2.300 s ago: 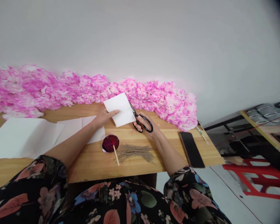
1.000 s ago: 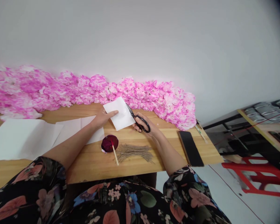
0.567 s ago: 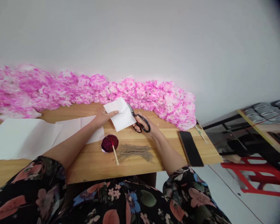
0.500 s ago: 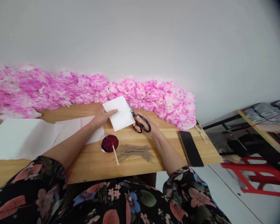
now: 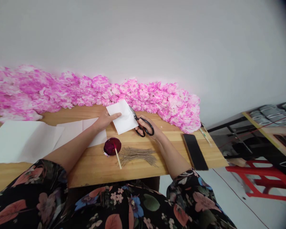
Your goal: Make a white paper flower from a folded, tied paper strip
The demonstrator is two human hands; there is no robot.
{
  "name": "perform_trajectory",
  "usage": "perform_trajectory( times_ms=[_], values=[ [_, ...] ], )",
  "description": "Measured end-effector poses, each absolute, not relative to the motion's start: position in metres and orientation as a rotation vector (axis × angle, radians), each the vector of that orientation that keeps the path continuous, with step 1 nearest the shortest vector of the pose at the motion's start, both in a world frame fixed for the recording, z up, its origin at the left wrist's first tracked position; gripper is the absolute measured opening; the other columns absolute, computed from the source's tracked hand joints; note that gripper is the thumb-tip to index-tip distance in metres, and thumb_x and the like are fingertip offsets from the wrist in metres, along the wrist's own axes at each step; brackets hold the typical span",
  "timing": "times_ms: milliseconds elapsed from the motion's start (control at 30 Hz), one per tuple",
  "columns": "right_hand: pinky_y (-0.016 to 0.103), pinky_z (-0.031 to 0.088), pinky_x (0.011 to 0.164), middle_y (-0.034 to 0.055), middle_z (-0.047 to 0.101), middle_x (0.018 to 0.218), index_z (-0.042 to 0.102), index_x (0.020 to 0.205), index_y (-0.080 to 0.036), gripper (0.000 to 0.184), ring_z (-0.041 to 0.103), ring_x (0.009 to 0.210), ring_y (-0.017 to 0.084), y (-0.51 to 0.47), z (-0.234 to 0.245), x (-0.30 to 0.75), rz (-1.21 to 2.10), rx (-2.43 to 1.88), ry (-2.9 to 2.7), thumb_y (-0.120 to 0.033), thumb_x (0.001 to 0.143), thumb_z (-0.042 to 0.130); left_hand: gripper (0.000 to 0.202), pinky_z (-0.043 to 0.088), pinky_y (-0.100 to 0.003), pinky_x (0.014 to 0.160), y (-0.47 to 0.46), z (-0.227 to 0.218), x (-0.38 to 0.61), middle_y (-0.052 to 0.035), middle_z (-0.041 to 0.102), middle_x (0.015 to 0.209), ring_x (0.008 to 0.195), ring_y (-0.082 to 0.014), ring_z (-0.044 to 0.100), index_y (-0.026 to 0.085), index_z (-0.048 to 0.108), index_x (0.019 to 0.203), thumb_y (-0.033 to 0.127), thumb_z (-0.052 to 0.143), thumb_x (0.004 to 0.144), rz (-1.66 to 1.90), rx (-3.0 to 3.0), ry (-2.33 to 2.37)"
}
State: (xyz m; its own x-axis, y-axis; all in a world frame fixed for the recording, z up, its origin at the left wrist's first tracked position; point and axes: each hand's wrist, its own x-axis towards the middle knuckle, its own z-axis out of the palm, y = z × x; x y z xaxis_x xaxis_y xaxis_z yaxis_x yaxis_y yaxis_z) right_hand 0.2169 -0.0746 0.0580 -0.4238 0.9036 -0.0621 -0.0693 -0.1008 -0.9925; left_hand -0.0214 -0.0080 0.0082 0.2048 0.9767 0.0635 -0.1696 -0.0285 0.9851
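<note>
My left hand (image 5: 107,121) pinches a roughly square piece of white paper (image 5: 124,123), thumb on top and the other fingers hidden beneath it. In my right hand (image 5: 147,125) is a pair of black-handled scissors (image 5: 149,126), with fingers through the handle loops. The blades lie along the paper's right edge and are partly hidden by it. Below the hands, a dish of dark magenta dye (image 5: 112,146) holds a light wooden stick (image 5: 118,158). Right of the dish lies a bundle of thin brown twigs (image 5: 138,155).
A long heap of pink and white ruffled flowers (image 5: 90,90) lines the wall behind the wooden table (image 5: 95,175). White paper sheets (image 5: 23,140) lie at the left. A phone (image 5: 195,152) and a brush (image 5: 205,136) lie at the right. Beyond the table stands a red stool (image 5: 264,179).
The white paper has shifted slightly down, and its upper right part now looks creased near the blades. Both hands have stayed almost in place.
</note>
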Motion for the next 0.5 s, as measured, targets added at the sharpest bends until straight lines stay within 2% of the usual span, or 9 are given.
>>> perform_trajectory(
  times_ms=[333,500],
  values=[
    [0.024,0.033,0.046,-0.0061,0.054,0.056,0.052,0.084,-0.022,0.046,0.043,0.045,0.009,-0.0771,0.0632,0.2146,1.541,-1.012,-1.441,-0.066,0.09,0.067,0.061,0.062,-0.039,0.084,-0.011,0.0118,-0.0199,-0.0125,0.08,0.106,0.098,-0.0321,0.075,0.015,0.075,0.1,0.056,0.093,0.059,1.142,1.245,0.96],
    [0.024,0.032,0.046,-0.0062,0.051,0.055,0.051,0.081,-0.022,0.048,0.041,0.044,0.009,-0.0756,0.0593,0.2151,1.501,-0.994,-1.43,-0.067,0.09,0.066,0.067,0.063,-0.041,0.085,-0.0079,0.007,-0.0211,-0.0143,0.079,0.113,0.103,-0.0339,0.074,0.015,0.074,0.106,0.058,0.093,0.06,1.198,1.154,0.965]
  ],
)
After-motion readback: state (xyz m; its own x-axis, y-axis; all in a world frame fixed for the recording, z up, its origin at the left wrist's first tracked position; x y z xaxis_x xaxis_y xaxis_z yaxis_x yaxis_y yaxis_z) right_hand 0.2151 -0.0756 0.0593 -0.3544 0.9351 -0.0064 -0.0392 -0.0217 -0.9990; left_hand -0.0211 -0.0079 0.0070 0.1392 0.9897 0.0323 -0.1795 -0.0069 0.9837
